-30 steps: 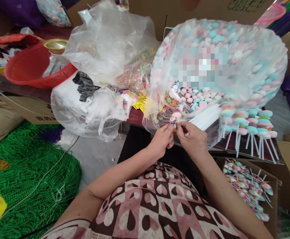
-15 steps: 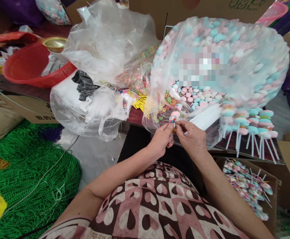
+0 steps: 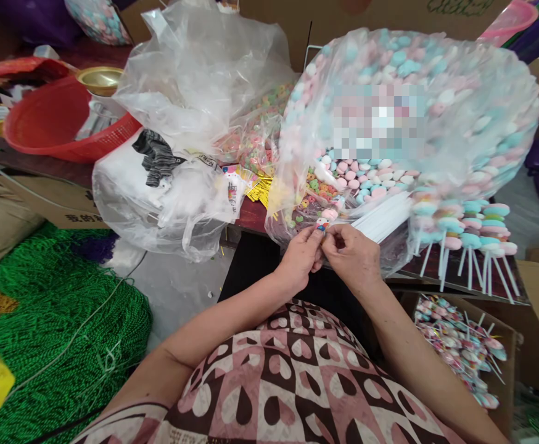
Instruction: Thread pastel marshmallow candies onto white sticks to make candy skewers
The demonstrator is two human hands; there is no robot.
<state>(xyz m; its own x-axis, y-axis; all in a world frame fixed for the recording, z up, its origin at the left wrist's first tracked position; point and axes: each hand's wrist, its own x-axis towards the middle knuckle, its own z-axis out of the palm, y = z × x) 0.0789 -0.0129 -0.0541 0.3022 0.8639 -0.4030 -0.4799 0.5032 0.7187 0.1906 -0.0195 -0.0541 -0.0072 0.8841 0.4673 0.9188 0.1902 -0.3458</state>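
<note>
Small pink-and-white candy piece with a printed wrapper [image 3: 325, 219], pinched at the table edge between left hand [image 3: 300, 258] and right hand [image 3: 355, 259], fingertips of both closed on it. Just behind, big clear plastic bag of pink and blue round candies [image 3: 436, 80]; to the right, finished candy sticks on white stems [image 3: 473, 234].

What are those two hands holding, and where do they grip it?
Both the left hand and right hand pinch a small candy skewer at its lower end, fingertips meeting there; its pink top pokes out above.
</note>
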